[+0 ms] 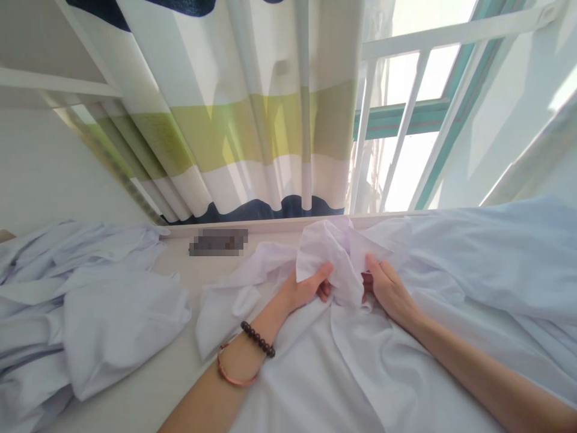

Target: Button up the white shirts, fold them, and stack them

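Note:
A white collared garment [311, 355], a shirt or a coat, lies spread on the pale surface in front of me, its collar end [324, 237] bunched up near the far edge. My left hand [313, 285] pinches the cloth just left of the collar, thumb on top and fingers curled under. On the other side, my right hand [383, 285] grips the collar's right part between thumb and fingers, some fingertips hidden by folds. Sleeve cloth [252, 270] reaches out to the left. A bead bracelet [258, 338] and a reddish bangle [234, 382] circle my left wrist.
More white cloth [121, 325] lies heaped at the left, and another white piece [505, 264] at the right. A dark blurred object [219, 242] rests by the far ledge. Behind hang a striped curtain [234, 132] and a white railing [415, 45] before a window.

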Motion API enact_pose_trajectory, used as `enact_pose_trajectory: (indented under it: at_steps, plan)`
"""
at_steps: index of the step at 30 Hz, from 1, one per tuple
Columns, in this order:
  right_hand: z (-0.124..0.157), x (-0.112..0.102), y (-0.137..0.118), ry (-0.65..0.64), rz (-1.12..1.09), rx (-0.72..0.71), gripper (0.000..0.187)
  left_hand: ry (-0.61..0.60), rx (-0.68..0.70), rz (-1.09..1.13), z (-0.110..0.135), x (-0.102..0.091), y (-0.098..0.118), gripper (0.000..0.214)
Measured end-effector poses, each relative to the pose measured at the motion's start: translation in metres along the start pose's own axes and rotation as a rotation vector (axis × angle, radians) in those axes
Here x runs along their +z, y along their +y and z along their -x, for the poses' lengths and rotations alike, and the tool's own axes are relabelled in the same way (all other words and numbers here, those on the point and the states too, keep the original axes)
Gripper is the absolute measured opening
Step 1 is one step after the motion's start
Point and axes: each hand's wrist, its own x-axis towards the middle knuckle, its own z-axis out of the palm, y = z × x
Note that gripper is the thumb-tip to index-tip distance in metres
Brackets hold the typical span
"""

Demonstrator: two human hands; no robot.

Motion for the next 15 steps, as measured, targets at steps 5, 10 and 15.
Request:
enact_pose_trajectory:
  at_steps: [5,10,15]
  plan:
    - [0.003,0.000,-0.009,-0.248,0.147,-0.142,0.025,-0.079,0.068,-0.099,0.010,-0.005,0.013,0.024]
    - [0.002,-0.002,-0.006,-0.211,0.163,-0.127,0.020,-0.082,0.080,-0.082,0.012,-0.005,0.020,0.023]
    - [0.001,-0.002,-0.001,-0.147,0.149,-0.105,0.019,-0.036,0.002,-0.013,0.003,0.000,0.009,0.020]
